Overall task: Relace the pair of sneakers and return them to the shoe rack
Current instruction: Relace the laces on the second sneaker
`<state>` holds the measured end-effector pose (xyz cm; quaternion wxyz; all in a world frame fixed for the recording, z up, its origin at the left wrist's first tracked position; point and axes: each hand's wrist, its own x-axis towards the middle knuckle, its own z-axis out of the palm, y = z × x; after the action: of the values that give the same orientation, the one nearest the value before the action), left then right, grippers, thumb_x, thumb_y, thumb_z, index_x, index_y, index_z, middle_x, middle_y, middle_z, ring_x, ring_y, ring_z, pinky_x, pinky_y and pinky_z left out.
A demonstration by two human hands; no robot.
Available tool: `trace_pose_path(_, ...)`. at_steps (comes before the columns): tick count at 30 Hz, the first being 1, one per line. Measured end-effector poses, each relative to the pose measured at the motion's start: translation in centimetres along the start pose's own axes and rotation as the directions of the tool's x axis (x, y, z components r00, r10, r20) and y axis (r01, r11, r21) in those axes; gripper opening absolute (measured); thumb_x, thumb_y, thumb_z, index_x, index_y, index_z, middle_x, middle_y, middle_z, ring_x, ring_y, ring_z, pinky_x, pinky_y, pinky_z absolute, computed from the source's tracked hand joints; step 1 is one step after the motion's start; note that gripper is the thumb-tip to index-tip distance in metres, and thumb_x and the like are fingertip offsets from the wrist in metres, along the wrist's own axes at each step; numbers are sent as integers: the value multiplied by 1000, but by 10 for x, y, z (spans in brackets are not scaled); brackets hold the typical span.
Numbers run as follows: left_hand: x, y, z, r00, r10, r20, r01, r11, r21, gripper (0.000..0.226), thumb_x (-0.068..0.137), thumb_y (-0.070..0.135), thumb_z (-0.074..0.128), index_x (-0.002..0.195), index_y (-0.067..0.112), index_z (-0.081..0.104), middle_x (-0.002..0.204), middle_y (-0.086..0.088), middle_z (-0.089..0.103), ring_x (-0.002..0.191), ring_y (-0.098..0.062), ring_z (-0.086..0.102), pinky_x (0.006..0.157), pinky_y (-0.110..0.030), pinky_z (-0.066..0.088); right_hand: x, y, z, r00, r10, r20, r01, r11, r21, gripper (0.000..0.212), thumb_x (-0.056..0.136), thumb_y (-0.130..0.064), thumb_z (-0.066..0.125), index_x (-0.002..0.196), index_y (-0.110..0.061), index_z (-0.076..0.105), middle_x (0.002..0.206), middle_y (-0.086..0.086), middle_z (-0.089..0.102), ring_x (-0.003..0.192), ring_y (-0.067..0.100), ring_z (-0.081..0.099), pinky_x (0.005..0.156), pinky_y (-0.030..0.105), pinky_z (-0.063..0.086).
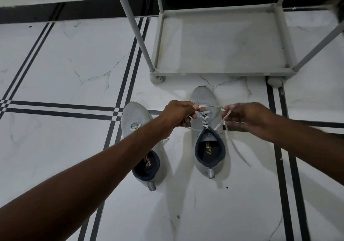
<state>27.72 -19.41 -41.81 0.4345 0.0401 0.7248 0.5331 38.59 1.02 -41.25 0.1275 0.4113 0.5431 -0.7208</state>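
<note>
Two light grey sneakers with dark collars stand on the white tiled floor, toes pointing toward the shoe rack [219, 72]. The right sneaker [208, 144] carries a white lace [205, 119] crossed through its eyelets. My left hand [177, 115] pinches one end of that lace above the shoe's toe box. My right hand [247, 117] pinches the other end, which trails down past the shoe's right side to the floor. The left sneaker [135, 116] lies under my left forearm, with a loose bit of lace near its tongue.
The grey rack's bottom shelf holds nothing; its legs [136, 28] rise toward me at left and right. A dark skirting band [55, 12] runs along the far wall. Black double stripes [128, 77] cross the floor tiles.
</note>
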Motion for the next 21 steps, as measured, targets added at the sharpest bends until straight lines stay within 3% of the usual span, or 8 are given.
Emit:
trace_pose_path(2,1,5,3,1000,27,2,-27,996,80,18,94,23,66,98,13,79,68,0,65,50,-7,44,51,-20,42,-7,-16,0,986,-168,-6,166,981,-98,19,99,-10,51,99,-1,67,103,19,74,98,30,72,91,42,57)
trace_pose_path(5,0,12,14,997,50,51,-57,986,154,13,94,17,65,95,17,78,70,-1,69,50,-8,45,53,-21,42,-16,-35,9,910,-402,102,415,884,-217,20,99,-11,54,104,1,69,100,17,74,94,25,74,83,33,60)
trace_pose_path(8,-3,19,27,991,47,129,-67,985,160,18,94,13,63,102,22,77,75,-1,70,52,-8,47,56,-22,42,-17,-46,18,834,-522,179,552,784,-286,19,96,-9,58,104,1,72,101,13,76,95,21,74,86,27,59)
trace_pose_path(13,-9,28,32,982,63,179,-90,985,149,20,90,31,70,97,14,79,71,0,62,53,-8,44,54,-20,39,-5,-47,22,830,-499,248,557,768,-317,20,94,-14,63,102,0,74,103,15,76,99,28,72,91,34,58)
trace_pose_path(17,-12,31,19,991,60,121,-67,996,59,35,91,40,67,91,7,78,70,-5,63,55,-11,52,56,-23,44,1,-34,18,895,-373,246,444,803,-397,19,97,-14,59,94,-3,75,82,18,76,72,36,73,69,38,63)
trace_pose_path(19,-14,32,8,988,104,115,-112,991,68,31,91,33,69,90,3,77,73,-8,70,61,-14,61,60,-25,51,2,-26,17,911,-311,270,408,769,-492,16,95,-12,62,90,-6,77,76,17,76,61,28,69,59,31,59)
trace_pose_path(21,-16,32,-2,976,195,95,-211,958,197,25,88,21,73,89,-5,74,72,-9,73,64,-13,66,64,-25,57,5,-22,19,903,-309,297,426,720,-548,12,91,-8,66,91,-9,78,79,11,77,67,21,69,66,29,59)
